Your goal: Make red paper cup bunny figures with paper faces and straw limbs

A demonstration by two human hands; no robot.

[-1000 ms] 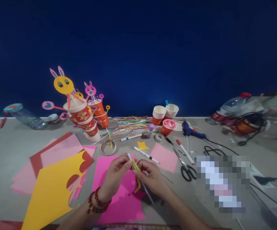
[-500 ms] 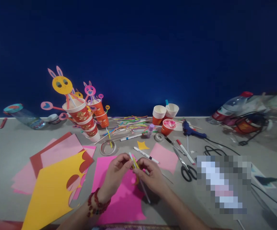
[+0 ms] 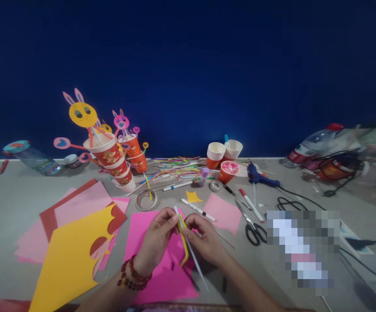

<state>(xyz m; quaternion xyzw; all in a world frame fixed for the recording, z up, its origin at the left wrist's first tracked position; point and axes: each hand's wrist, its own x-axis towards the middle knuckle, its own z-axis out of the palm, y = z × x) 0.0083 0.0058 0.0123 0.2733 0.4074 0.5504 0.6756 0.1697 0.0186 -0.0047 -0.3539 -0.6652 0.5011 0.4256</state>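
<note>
Both hands meet at the centre, above a bright pink sheet (image 3: 149, 260). My left hand (image 3: 162, 232), with red bead bracelets at the wrist, pinches the upper part of a thin white stick (image 3: 197, 265) and a bent yellow strip (image 3: 184, 247). The fingers of my right hand (image 3: 202, 236) close on the same two pieces from the other side. The stick slants down to the right, and the strip hangs beside it with its lower end bent to the left. The fingertips partly hide where the pieces meet.
Yellow card (image 3: 67, 251) with curved cut-outs lies left. Decorated cup figures (image 3: 105, 158) stand behind it. Tape (image 3: 146, 199), a white marker (image 3: 197, 210), scissors (image 3: 254, 229), a glue stick (image 3: 204, 177), coloured sticks (image 3: 175, 169) and a blue glue gun (image 3: 262, 178) lie beyond and right.
The yellow strip now shows longer below the fingers, with its bent end visible. The white stick reaches lower and further right. Both hands stay nearly in place.
</note>
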